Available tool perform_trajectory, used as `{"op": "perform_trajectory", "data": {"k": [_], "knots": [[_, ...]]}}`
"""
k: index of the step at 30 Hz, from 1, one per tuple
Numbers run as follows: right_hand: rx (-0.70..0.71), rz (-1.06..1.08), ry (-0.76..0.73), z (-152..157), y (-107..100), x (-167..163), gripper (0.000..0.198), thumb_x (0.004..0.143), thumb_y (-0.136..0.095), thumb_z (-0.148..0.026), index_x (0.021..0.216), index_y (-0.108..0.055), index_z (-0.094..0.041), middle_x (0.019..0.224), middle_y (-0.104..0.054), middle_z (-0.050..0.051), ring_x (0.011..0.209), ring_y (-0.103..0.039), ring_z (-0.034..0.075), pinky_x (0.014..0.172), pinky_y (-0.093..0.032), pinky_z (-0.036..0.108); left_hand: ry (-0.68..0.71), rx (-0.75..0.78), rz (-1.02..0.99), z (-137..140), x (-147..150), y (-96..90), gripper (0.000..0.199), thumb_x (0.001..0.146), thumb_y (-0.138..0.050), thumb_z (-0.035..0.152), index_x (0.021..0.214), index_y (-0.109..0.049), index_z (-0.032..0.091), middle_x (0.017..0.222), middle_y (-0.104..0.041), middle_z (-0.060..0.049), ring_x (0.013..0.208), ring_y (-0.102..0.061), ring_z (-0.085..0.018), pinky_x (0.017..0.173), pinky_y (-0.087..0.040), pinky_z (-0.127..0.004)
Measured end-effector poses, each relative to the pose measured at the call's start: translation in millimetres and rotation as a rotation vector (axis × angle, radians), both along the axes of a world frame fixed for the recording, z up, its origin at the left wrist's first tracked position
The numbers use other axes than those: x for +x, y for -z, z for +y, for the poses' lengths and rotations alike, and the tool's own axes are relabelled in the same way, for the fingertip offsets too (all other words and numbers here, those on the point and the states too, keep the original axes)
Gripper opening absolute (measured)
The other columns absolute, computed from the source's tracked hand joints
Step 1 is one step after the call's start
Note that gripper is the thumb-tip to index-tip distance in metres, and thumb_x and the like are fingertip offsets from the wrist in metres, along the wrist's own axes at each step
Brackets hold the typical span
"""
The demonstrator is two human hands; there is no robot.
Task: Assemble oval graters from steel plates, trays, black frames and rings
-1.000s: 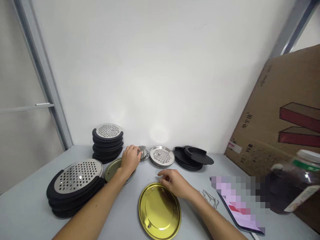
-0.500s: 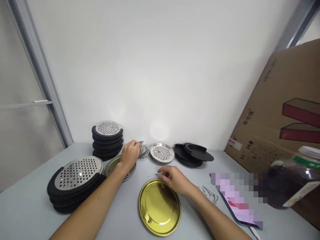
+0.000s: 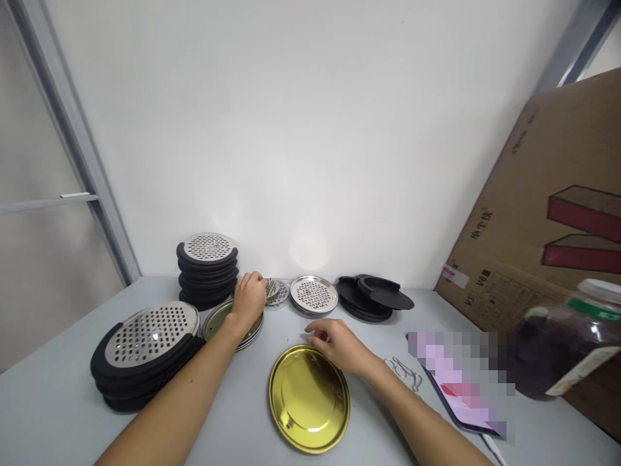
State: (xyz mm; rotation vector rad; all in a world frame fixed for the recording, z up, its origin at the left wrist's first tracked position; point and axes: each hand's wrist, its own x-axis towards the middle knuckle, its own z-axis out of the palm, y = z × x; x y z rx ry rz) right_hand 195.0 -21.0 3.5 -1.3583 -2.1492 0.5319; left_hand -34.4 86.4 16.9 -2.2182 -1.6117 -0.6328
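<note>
My left hand (image 3: 250,299) reaches over a stack of round metal lids (image 3: 219,317), with its fingers bent together at the edge of some thin perforated discs (image 3: 277,292). The back of the hand hides the fingertips, so what they grip cannot be made out. My right hand (image 3: 334,343) hovers or rests at the upper right rim of a shiny gold round lid (image 3: 310,398), its fingers loosely curled and slightly apart with nothing in them. The gold lid lies flat, inner side up, with small holes near its rim.
Perforated plates with black rims form a tall stack (image 3: 208,275) and a nearer stack (image 3: 145,349) at left. Silver grater discs (image 3: 314,295) and black holders (image 3: 376,301) lie at the back. Bent wires (image 3: 405,372), a phone (image 3: 456,395), a dark jar (image 3: 565,349) and a carton (image 3: 543,213) occupy the right.
A perforated piece that stood tilted up at my left fingertips now appears lower and flatter. My left hand has shifted slightly; my right hand has hardly moved.
</note>
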Motion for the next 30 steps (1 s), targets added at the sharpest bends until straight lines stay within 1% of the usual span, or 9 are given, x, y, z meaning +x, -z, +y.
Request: {"op": "perform_trajectory", "data": {"k": [2,5,8,13,19,26,30], "knots": [[0.002,-0.004,-0.002,-0.2,-0.5,0.1,0.024,0.088,-0.055,-0.03,0.101,-0.071,-0.018,0.076,-0.072,0.005,0.066,-0.061,0.016,0.064,-0.042,0.024,-0.03,-0.019,-0.007,0.6,-0.1,2.1,0.027,0.087,-0.049,0.015,0.102,-0.07,0.021,0.108,-0.063,-0.008,0.102,-0.055,-0.024,0.086,-0.042,-0.034],[0.006,-0.009,-0.01,-0.4,-1.0,0.1,0.025,0.089,-0.054,-0.031,0.101,-0.071,-0.017,0.076,-0.072,0.005,0.066,-0.061,0.016,0.064,-0.042,0.024,-0.08,-0.058,-0.016,1.1,-0.5,6.0,0.029,0.087,-0.052,0.022,0.113,-0.066,0.019,0.108,-0.063,-0.01,0.104,-0.055,-0.025,0.086,-0.043,-0.033],[0.005,-0.008,-0.021,-0.1,-0.6,0.2,0.024,0.089,-0.054,-0.031,0.101,-0.071,-0.017,0.074,-0.072,0.004,0.064,-0.061,0.015,0.063,-0.042,0.024,-0.118,-0.1,-0.013,1.4,-1.0,9.0,0.029,0.087,-0.054,0.028,0.111,-0.067,0.018,0.106,-0.064,-0.011,0.103,-0.057,-0.027,0.085,-0.045,-0.034],[0.008,-0.014,-0.017,0.0,0.0,0.6,0.023,0.089,-0.055,-0.031,0.098,-0.071,-0.018,0.073,-0.071,0.003,0.064,-0.06,0.015,0.062,-0.042,0.023,-0.154,-0.13,-0.005,1.6,-0.3,8.8,0.028,0.088,-0.052,0.026,0.11,-0.067,0.016,0.107,-0.064,-0.013,0.103,-0.058,-0.029,0.082,-0.047,-0.037],[0.004,-0.02,-0.021,-2.3,-2.4,0.1,0.024,0.089,-0.054,-0.032,0.099,-0.071,-0.017,0.072,-0.071,0.004,0.062,-0.059,0.015,0.061,-0.041,0.023,-0.126,-0.152,0.004,3.1,-1.0,4.1,0.024,0.087,-0.053,0.022,0.105,-0.069,0.019,0.103,-0.067,-0.011,0.099,-0.061,-0.025,0.082,-0.046,-0.032],[-0.005,-0.026,-0.018,-2.9,-3.5,-0.3,0.025,0.09,-0.054,-0.033,0.1,-0.071,-0.017,0.074,-0.072,0.005,0.064,-0.06,0.015,0.062,-0.042,0.023,-0.082,-0.161,0.001,7.8,-11.9,-1.4,0.022,0.086,-0.06,0.023,0.105,-0.071,0.022,0.099,-0.07,-0.009,0.093,-0.065,-0.023,0.08,-0.046,-0.029],[0.0,-0.018,-0.018,-2.5,-2.2,0.5,0.025,0.089,-0.054,-0.033,0.099,-0.071,-0.017,0.075,-0.072,0.004,0.065,-0.06,0.015,0.063,-0.042,0.023,-0.068,-0.12,-0.016,7.9,-13.0,-3.6,0.026,0.089,-0.054,0.022,0.11,-0.07,0.022,0.099,-0.071,-0.009,0.093,-0.066,-0.023,0.08,-0.047,-0.03]]}}
